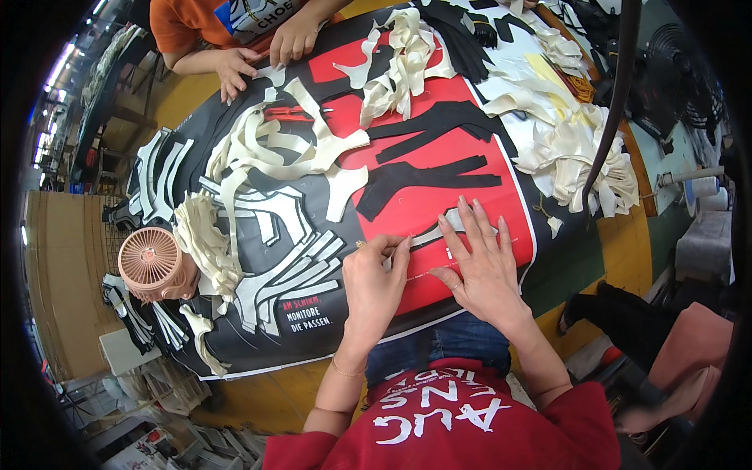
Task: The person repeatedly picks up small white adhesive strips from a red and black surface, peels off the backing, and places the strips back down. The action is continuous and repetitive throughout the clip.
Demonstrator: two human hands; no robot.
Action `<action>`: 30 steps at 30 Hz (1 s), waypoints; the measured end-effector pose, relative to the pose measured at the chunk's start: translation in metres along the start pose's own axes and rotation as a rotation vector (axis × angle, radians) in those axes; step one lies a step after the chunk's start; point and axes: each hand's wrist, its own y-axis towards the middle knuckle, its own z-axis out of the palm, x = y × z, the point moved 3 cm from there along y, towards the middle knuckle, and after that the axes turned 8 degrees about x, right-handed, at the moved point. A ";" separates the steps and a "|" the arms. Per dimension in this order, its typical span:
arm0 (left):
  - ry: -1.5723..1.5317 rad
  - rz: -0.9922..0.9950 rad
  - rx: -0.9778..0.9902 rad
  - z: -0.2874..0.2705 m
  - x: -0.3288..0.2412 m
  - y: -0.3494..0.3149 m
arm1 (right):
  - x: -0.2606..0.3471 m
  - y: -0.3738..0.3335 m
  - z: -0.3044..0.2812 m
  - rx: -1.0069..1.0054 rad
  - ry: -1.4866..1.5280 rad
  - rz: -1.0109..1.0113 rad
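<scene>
On the red part of the table covering, a narrow grey-white fabric piece with black edging lies between my hands. My left hand pinches its left end between thumb and fingers. Stretched out flat, my right hand rests over the right part of the piece and hides some of it. Just beyond my hands is a black forked fabric cutout, with another black cutout farther away. To the left, several white pieces with black edges are fanned out on the dark covering.
Cream fabric strips tangle at centre left near red-handled snips. A pink fan stands at the left edge. More cream pieces heap at the right. Across the table, a co-worker's hands handle fabric.
</scene>
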 end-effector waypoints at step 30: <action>0.072 0.031 -0.063 0.005 -0.001 -0.003 | 0.033 -0.007 0.005 -0.093 0.034 -0.076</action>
